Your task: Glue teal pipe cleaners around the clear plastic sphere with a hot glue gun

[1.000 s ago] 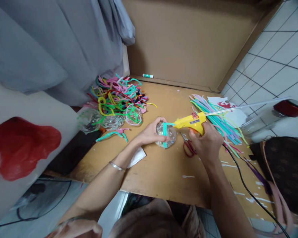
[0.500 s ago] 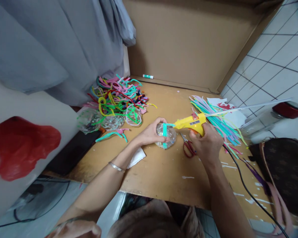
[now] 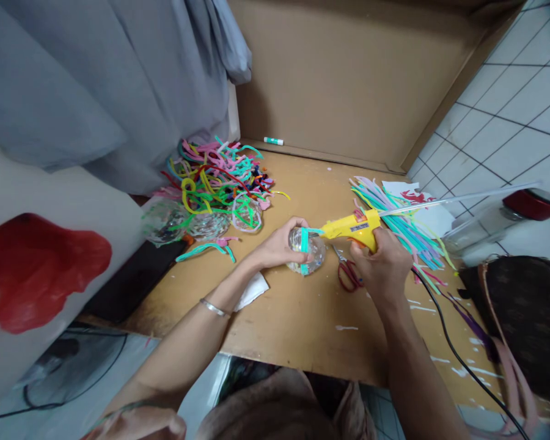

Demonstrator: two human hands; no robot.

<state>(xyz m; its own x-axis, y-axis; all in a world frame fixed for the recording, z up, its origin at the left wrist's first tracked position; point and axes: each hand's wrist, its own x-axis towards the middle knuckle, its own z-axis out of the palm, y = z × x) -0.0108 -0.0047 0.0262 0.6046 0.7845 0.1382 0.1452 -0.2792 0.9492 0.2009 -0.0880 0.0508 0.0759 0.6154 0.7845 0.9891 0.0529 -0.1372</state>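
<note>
My left hand (image 3: 282, 244) is closed around a clear, round plastic piece (image 3: 318, 255), holding it just above the table. A turquoise pipe cleaner (image 3: 304, 241) runs down over the piece, and one end sticks out to the right. In my right hand (image 3: 387, 263) is a yellow hot glue gun (image 3: 351, 227), its nozzle at or very near that pipe cleaner end. Whether the nozzle touches it, I cannot tell. A long clear glue stick (image 3: 440, 200) juts from the gun's back. Red-handled scissors (image 3: 347, 275) lie between my hands.
Tangled coloured pipe cleaners (image 3: 220, 174) and pipe-cleaner-wrapped clear pieces (image 3: 208, 225) lie at left. Straight pipe cleaners (image 3: 396, 226) lie at right, beside a red-lidded bottle (image 3: 490, 223) and a brown bag (image 3: 522, 318). A black cord (image 3: 444, 330) crosses the right side. White paper (image 3: 253, 292) lies near my left wrist.
</note>
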